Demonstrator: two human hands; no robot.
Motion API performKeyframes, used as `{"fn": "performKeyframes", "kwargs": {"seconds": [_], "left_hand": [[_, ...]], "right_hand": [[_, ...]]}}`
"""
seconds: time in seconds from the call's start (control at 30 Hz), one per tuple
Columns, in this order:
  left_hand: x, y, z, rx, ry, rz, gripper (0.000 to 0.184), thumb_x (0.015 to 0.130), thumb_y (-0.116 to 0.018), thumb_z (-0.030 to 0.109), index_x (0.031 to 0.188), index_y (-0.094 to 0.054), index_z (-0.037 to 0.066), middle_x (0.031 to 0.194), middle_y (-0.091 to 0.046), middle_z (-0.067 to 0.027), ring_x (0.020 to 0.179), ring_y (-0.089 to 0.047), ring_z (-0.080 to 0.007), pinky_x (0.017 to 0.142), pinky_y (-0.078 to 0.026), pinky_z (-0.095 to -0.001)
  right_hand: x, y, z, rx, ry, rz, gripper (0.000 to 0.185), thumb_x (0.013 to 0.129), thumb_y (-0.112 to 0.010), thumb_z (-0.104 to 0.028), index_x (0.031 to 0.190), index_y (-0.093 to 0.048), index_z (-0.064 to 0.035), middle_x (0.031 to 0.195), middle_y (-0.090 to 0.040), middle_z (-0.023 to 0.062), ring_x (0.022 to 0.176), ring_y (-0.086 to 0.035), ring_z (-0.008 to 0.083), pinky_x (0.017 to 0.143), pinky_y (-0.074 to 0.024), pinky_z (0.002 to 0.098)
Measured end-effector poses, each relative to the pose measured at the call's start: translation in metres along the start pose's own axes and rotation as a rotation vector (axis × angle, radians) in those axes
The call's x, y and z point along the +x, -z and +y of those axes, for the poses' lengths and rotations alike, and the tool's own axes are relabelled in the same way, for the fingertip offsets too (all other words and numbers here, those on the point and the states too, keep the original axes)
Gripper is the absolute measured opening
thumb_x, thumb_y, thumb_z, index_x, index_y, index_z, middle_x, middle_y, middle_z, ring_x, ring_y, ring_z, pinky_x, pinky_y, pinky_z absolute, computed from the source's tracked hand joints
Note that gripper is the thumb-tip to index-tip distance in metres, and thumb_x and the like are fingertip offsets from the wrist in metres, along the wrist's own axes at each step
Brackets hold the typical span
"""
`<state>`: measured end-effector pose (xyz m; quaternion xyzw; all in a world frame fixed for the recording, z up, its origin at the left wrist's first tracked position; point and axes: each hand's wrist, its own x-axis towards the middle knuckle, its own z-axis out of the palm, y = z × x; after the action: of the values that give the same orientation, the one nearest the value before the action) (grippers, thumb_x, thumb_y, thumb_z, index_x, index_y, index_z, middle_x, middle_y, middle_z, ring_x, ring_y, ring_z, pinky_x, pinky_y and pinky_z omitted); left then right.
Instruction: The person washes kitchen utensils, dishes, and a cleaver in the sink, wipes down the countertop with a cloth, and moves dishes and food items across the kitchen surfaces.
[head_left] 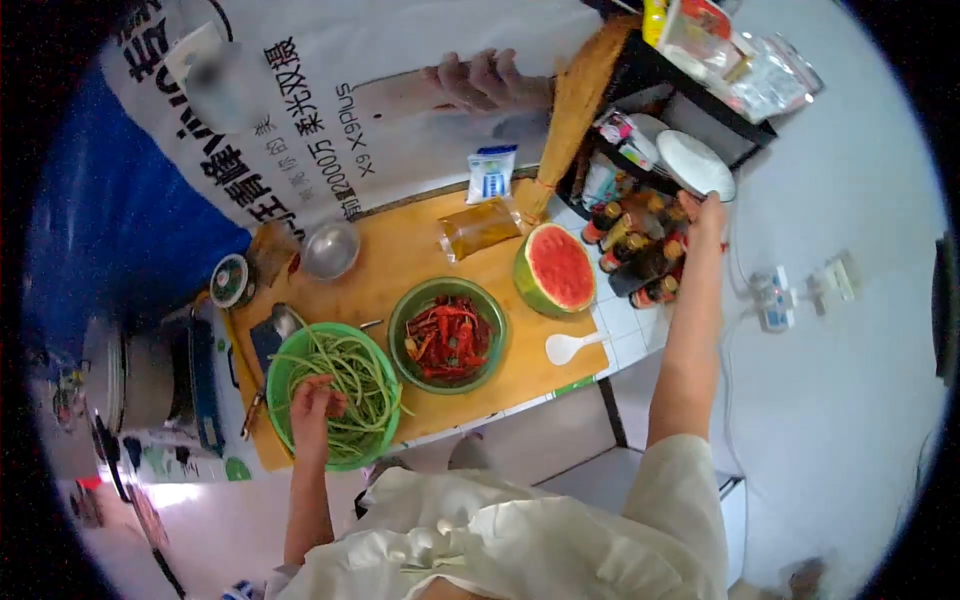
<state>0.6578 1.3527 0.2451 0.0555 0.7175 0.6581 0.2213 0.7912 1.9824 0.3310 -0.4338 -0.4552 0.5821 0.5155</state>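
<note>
At the right, my right hand reaches out and grips the lower edge of a white plate, which is tilted up beside a black rack. My left hand is over a green plastic basket of long green beans. Its fingers are loosely bent and apart, touching or just above the beans; I see nothing held in them. Right of the basket stands a green bowl with dried red chilies inside.
A cut watermelon, white spoon, bag of brown liquid and metal bowl are on the wooden board. Several sauce bottles crowd below the black rack. A straw broom leans beside it.
</note>
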Motion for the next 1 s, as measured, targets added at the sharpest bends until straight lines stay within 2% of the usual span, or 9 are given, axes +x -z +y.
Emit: {"fn": "performKeyframes", "kwargs": {"seconds": [0.43, 0.47, 0.53, 0.67, 0.8, 0.9, 0.93, 0.97, 1.0], "left_hand": [[-0.035, -0.023, -0.003, -0.004, 0.036, 0.321, 0.022, 0.088, -0.044, 0.017, 0.102, -0.053, 0.004, 0.075, -0.059, -0.0052, 0.061, -0.052, -0.0103, 0.059, -0.043, -0.0224], [-0.035, -0.025, -0.001, 0.006, 0.034, 0.333, 0.022, 0.088, -0.044, 0.017, 0.102, -0.053, 0.004, 0.074, -0.059, -0.0054, 0.061, -0.052, -0.0104, 0.059, -0.043, -0.0225], [-0.036, -0.022, -0.001, 0.016, 0.034, 0.354, 0.022, 0.088, -0.044, 0.017, 0.103, -0.053, 0.003, 0.074, -0.059, -0.0056, 0.061, -0.052, -0.0105, 0.059, -0.043, -0.0226], [-0.04, -0.004, -0.019, -0.091, 0.007, 0.306, 0.022, 0.087, -0.045, 0.017, 0.103, -0.053, 0.003, 0.074, -0.059, -0.0062, 0.063, -0.053, -0.0104, 0.059, -0.044, -0.0231], [-0.05, 0.01, -0.029, -0.141, 0.05, 0.298, 0.021, 0.086, -0.044, 0.014, 0.103, -0.053, 0.004, 0.075, -0.058, -0.0049, 0.067, -0.054, -0.0106, 0.059, -0.044, -0.0233], [-0.054, 0.02, -0.044, -0.058, 0.039, 0.208, 0.022, 0.084, -0.046, 0.011, 0.104, -0.052, 0.004, 0.082, -0.059, -0.0052, 0.073, -0.055, -0.0114, 0.063, -0.045, -0.024], [-0.064, 0.037, -0.053, 0.032, 0.038, 0.168, 0.022, 0.085, -0.046, 0.011, 0.105, -0.052, 0.005, 0.086, -0.059, -0.0055, 0.077, -0.056, -0.0122, 0.065, -0.045, -0.0244], [-0.067, 0.042, -0.06, 0.025, 0.034, 0.186, 0.022, 0.085, -0.046, 0.011, 0.105, -0.052, 0.005, 0.086, -0.059, -0.0055, 0.077, -0.056, -0.0122, 0.065, -0.045, -0.0244], [-0.073, 0.048, -0.066, 0.046, -0.02, 0.173, 0.023, 0.084, -0.047, 0.01, 0.106, -0.051, 0.004, 0.086, -0.059, -0.0052, 0.076, -0.055, -0.0118, 0.064, -0.045, -0.0239]], "right_hand": [[0.151, -0.052, 0.074, -0.169, 0.054, -0.117, 0.029, 0.086, -0.041, -0.015, 0.102, -0.041, 0.0101, 0.088, -0.056, 0.0211, 0.067, -0.058, 0.0301, 0.056, -0.0521, 0.0362], [0.155, -0.049, 0.068, -0.048, -0.194, 0.021, 0.031, 0.086, -0.042, -0.016, 0.1, -0.042, 0.0113, 0.085, -0.057, 0.0207, 0.074, -0.058, 0.0295, 0.06, -0.0524, 0.037], [0.153, -0.045, 0.064, -0.187, -0.17, -0.059, 0.034, 0.086, -0.042, -0.017, 0.1, -0.04, 0.0135, 0.077, -0.056, 0.0214, 0.078, -0.058, 0.0291, 0.057, -0.0513, 0.0363], [0.152, -0.03, 0.071, 0.022, -0.13, -0.215, 0.041, 0.088, -0.033, -0.018, 0.113, -0.033, 0.0148, 0.096, -0.053, 0.0259, 0.086, -0.057, 0.0332, 0.065, -0.0531, 0.037], [0.047, -0.047, 0.041, -0.091, 0.002, -0.08, 0.034, 0.088, -0.038, -0.012, 0.106, -0.04, 0.0167, 0.098, -0.054, 0.0223, 0.076, -0.059, 0.027, 0.061, -0.0545, 0.0305], [-0.047, -0.055, 0.068, -0.153, -0.051, -0.334, 0.03, 0.086, -0.044, -0.017, 0.103, -0.047, 0.0072, 0.095, -0.057, 0.0131, 0.078, -0.059, 0.0233, 0.067, -0.0512, 0.0301], [-0.118, -0.059, 0.107, -0.223, -0.089, -0.611, 0.028, 0.08, -0.054, -0.022, 0.101, -0.054, -0.0024, 0.094, -0.054, 0.0111, 0.068, -0.054, 0.0189, 0.052, -0.0453, 0.0258], [-0.203, -0.074, 0.102, -0.159, -0.13, -0.487, 0.029, 0.078, -0.055, -0.018, 0.103, -0.053, -0.0026, 0.094, -0.054, 0.0072, 0.071, -0.052, 0.0168, 0.055, -0.0419, 0.0252], [-0.238, -0.064, 0.124, -0.174, -0.147, -0.695, 0.03, 0.079, -0.053, -0.017, 0.105, -0.053, -0.0039, 0.096, -0.054, 0.0067, 0.072, -0.052, 0.0157, 0.062, -0.0425, 0.0281]]}}
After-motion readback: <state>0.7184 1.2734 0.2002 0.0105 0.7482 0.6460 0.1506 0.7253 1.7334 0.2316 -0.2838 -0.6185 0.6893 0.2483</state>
